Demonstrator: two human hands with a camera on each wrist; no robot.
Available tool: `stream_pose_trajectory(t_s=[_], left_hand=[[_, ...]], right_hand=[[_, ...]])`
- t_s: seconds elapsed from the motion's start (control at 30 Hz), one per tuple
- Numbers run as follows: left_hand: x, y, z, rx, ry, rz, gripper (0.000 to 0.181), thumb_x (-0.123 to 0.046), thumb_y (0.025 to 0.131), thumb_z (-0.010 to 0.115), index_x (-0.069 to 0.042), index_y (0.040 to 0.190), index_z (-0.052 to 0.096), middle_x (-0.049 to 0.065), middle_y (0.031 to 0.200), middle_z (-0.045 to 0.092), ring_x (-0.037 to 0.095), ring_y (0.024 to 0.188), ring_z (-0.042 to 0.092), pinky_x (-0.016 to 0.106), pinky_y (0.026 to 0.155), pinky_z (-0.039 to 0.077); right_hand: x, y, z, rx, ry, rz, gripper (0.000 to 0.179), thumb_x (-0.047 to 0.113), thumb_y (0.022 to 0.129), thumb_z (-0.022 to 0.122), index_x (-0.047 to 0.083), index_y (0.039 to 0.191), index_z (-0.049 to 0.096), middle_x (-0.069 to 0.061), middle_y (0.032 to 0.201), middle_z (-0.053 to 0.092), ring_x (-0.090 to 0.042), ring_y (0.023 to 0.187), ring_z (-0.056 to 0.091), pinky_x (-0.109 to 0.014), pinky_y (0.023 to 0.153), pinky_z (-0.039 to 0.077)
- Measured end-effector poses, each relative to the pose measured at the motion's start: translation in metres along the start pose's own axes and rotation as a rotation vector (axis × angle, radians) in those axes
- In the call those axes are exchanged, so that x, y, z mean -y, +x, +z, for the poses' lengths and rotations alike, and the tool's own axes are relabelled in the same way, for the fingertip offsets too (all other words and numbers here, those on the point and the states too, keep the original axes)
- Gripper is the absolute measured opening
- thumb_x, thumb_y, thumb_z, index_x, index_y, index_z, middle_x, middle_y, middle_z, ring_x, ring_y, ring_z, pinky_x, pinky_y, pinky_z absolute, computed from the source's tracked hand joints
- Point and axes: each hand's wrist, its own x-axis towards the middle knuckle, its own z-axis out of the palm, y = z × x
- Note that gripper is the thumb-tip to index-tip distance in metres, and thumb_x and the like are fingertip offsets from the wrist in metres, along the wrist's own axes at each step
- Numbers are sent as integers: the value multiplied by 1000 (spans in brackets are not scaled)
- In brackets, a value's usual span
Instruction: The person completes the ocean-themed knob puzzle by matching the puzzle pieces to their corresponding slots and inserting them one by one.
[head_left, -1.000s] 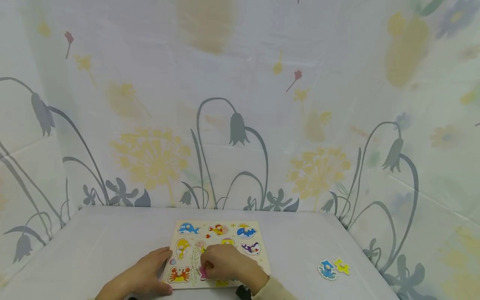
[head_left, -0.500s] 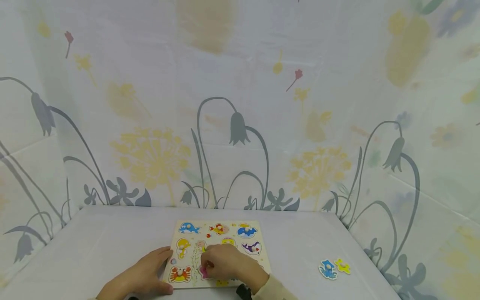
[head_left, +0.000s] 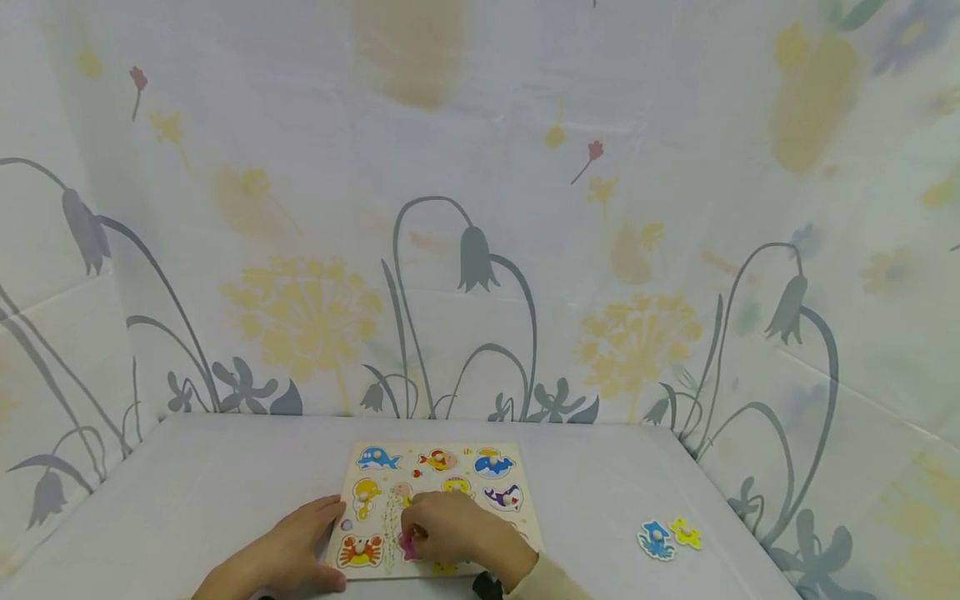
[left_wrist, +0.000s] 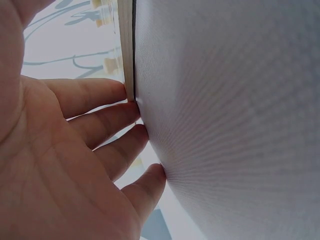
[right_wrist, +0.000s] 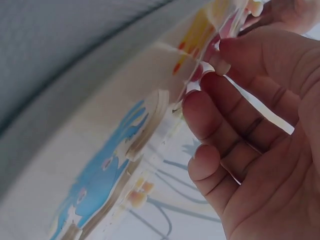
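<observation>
A wooden knob puzzle board (head_left: 534,533) with sea-animal pieces lies on the white table. My right hand (head_left: 453,527) is over its lower middle, fingers curled, with thumb and fingertips pinching the small knob (right_wrist: 218,64) of a pink piece (head_left: 407,546). Most of that piece is hidden under the hand. My left hand (head_left: 292,546) is at the board's left side; in the left wrist view its spread fingers (left_wrist: 107,120) touch the table, with a fingertip against the board's edge (left_wrist: 128,55). A blue octopus picture (right_wrist: 102,182) shows in a recess in the right wrist view.
To the right of the board lie a loose blue octopus piece (head_left: 656,540) and a yellow star piece (head_left: 686,533), side by side. A red crab piece (head_left: 360,550) sits at the board's lower left. A flower-printed curtain (head_left: 480,333) stands behind the table.
The pink piece seems to shift slightly under my right fingertips. Both hands otherwise stay in place, and the loose pieces have not moved.
</observation>
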Motion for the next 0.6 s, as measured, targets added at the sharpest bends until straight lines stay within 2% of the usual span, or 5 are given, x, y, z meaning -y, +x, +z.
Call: stream_pose_trajectory(t_s=[0.3,0.5,0.6], left_hand=[[2,0,1,-4,20,9,101,-43,57,88,7,134,47,28,143,38,50,132,31,64,107,24],[2,0,0,1,20,10,100,-42,58,89,8,134,46,29,143,38,50,132,31,65,106,25],[4,2,2,2,19,19,100,-42,58,89,8,133,47,28,142,38,50,131,31,65,106,25]], right_hand=[[-15,-14,-1,-15,-2,83,5,27,85,70,28,89,68,18,77,48,0,66,45,-17,59,40],[-29,-39,-8,-67,-6,90,8,25,84,70,25,91,67,18,80,52,2,69,46,-16,61,42],[-42,-53,-10,-80,-4,123,8,26,84,70,26,92,67,19,79,51,2,69,46,-17,62,43]])
